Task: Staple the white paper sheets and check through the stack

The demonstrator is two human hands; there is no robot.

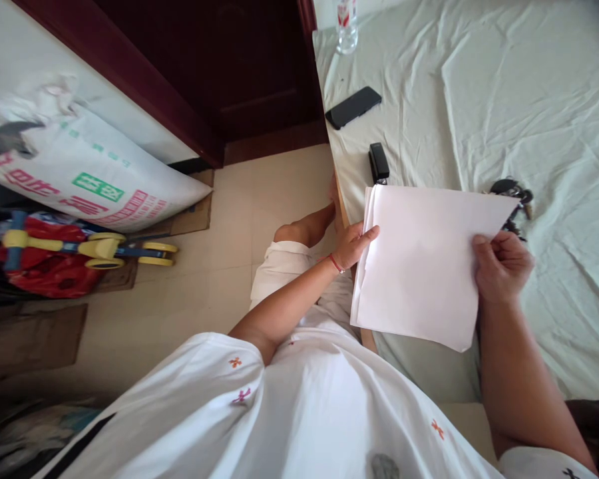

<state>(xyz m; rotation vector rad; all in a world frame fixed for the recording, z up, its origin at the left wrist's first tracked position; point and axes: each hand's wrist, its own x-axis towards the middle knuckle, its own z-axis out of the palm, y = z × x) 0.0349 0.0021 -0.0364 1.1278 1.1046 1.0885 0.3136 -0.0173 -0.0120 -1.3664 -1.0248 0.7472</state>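
Observation:
Several sheets of white paper [419, 259] lie in a loose stack between my two hands, above the near edge of a cloth-covered table [574, 279]. At the left edge, my left hand [353, 245] grips the stack, thumb on top and the other fingers mostly underneath. The sheets fan slightly apart there. My right hand [503, 265] pinches the right edge between thumb and curled fingers. A small black stapler [378, 163] stands just beyond the paper's far left corner. Partly covered by the far right corner is a dark bunch of keys [509, 189].
Farther along the table lie a black phone [353, 107] and a clear plastic bottle [347, 30]. On the floor to the left are a large white sack [100, 166] and a yellow and blue child's ride-on toy [94, 247]. A dark red door [219, 60] stands ahead.

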